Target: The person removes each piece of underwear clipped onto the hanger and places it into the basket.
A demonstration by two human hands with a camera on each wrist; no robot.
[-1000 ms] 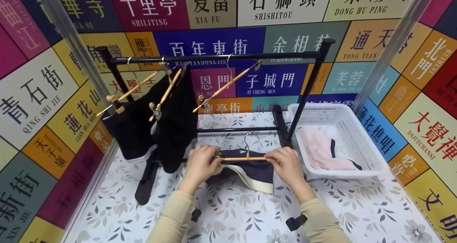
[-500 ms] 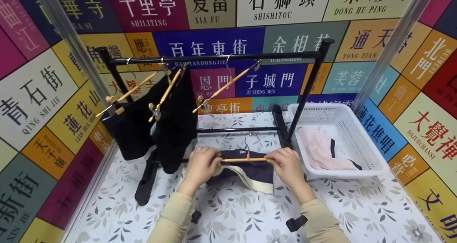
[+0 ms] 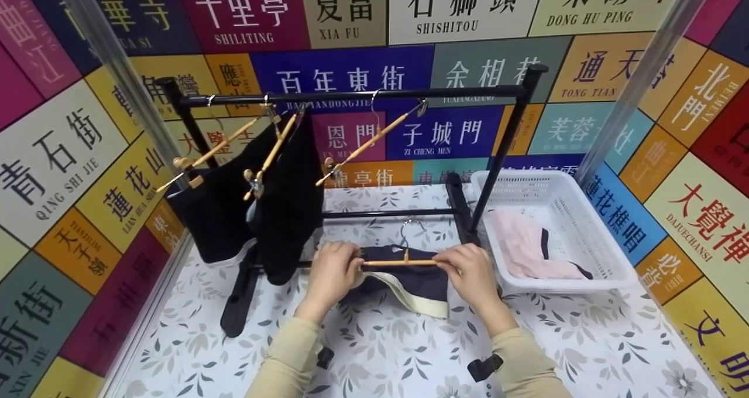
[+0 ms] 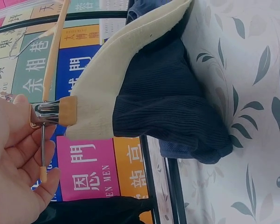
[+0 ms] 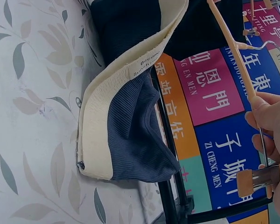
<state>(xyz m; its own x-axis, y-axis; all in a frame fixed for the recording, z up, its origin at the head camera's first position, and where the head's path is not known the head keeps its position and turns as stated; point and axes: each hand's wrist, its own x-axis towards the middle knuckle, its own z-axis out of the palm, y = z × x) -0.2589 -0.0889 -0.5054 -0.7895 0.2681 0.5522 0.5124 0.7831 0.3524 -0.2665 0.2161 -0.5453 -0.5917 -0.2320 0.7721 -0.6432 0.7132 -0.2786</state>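
In the head view my left hand (image 3: pixel 333 269) and right hand (image 3: pixel 471 272) hold the two ends of a wooden clip hanger (image 3: pixel 404 263), its metal hook upward. Below it are navy ribbed underpants (image 3: pixel 430 284) with a cream waistband (image 3: pixel 430 309). In the left wrist view, a clip (image 4: pixel 67 111) beside my left fingers bites one end of the waistband. The other clip (image 5: pixel 254 181), next to my right hand in the right wrist view, is apart from the cloth. There the waistband's free end (image 5: pixel 95 158) hangs near the patterned tabletop.
A black garment rack (image 3: pixel 351 93) stands behind my hands. Black garments (image 3: pixel 292 210) hang from hangers at its left, and a bare hanger (image 3: pixel 368 146) hangs further right. On the right, a white plastic basket (image 3: pixel 614 263) contains pink underpants (image 3: pixel 521 243) with dark trim.
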